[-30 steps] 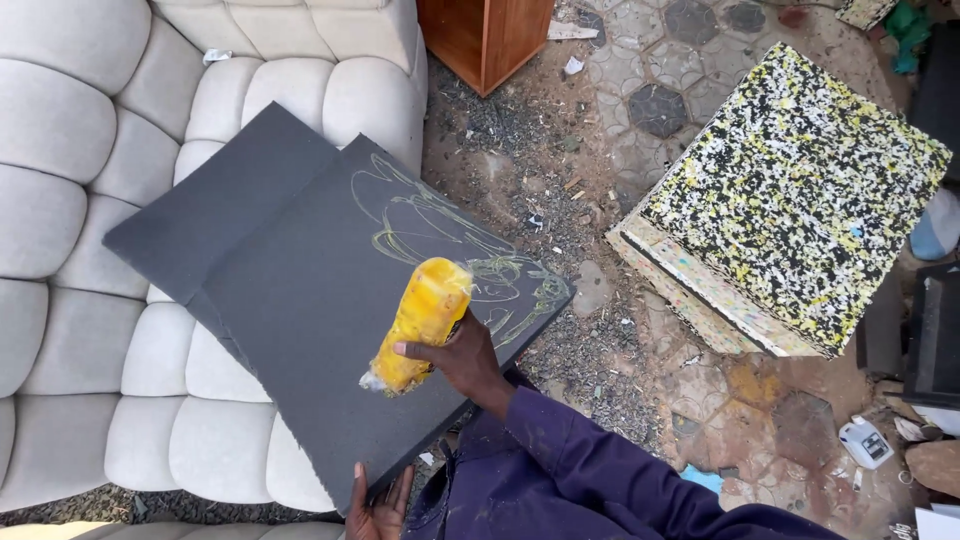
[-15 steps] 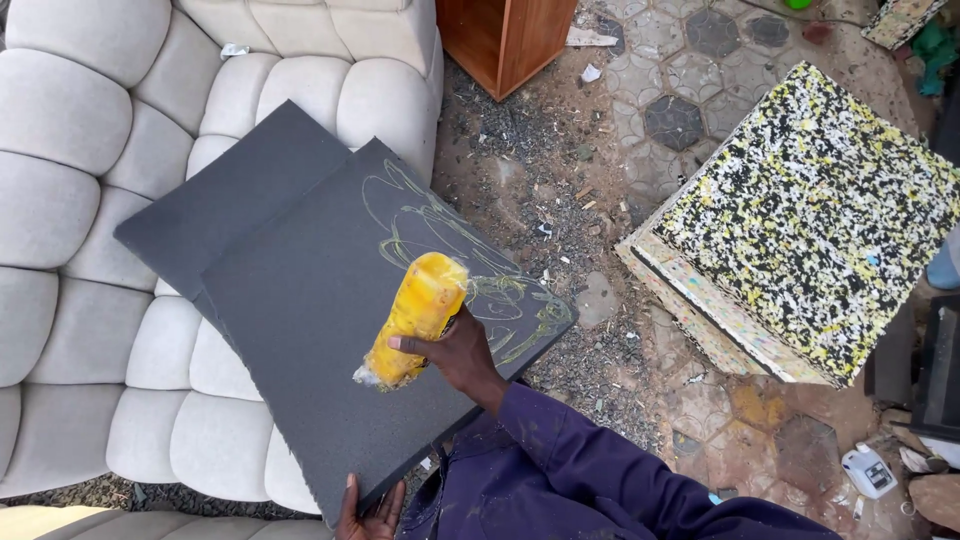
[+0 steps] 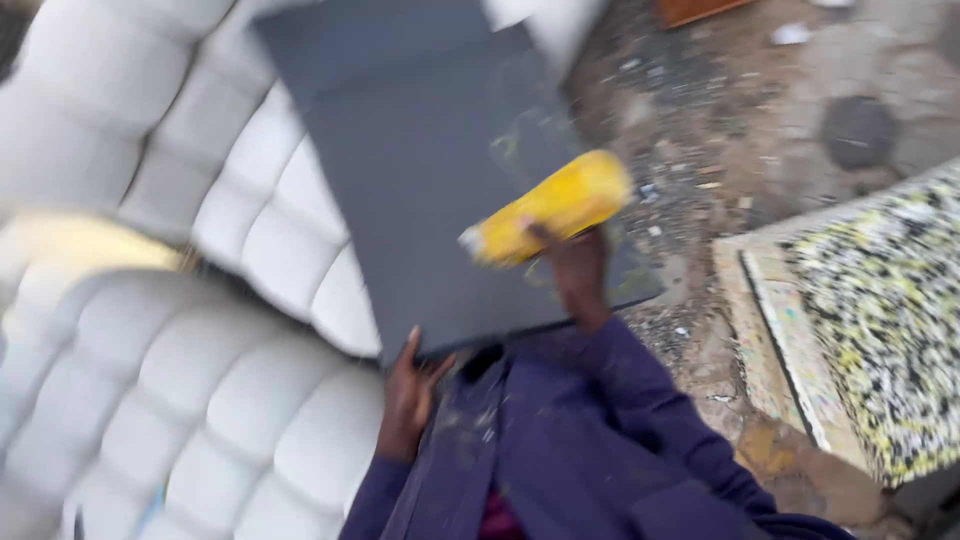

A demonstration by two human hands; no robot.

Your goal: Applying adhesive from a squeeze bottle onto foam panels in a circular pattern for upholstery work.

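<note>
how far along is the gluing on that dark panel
Done: only faint yellowish glue lines show on the dark grey panel, near its right side, though the frame is blurred. In hand: the right hand holds the yellow bottle over it while the left hand grips the near edge. Left: most of the panel looks bare.

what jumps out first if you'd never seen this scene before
The bright yellow bottle stands out most, gripped in the right hand over a dark grey board at the centre of the view. The left hand holds the board's near edge, and the board rests on a white tufted sofa at the left. At the right, a yellow-and-black speckled foam slab lies on the littered ground.
</note>
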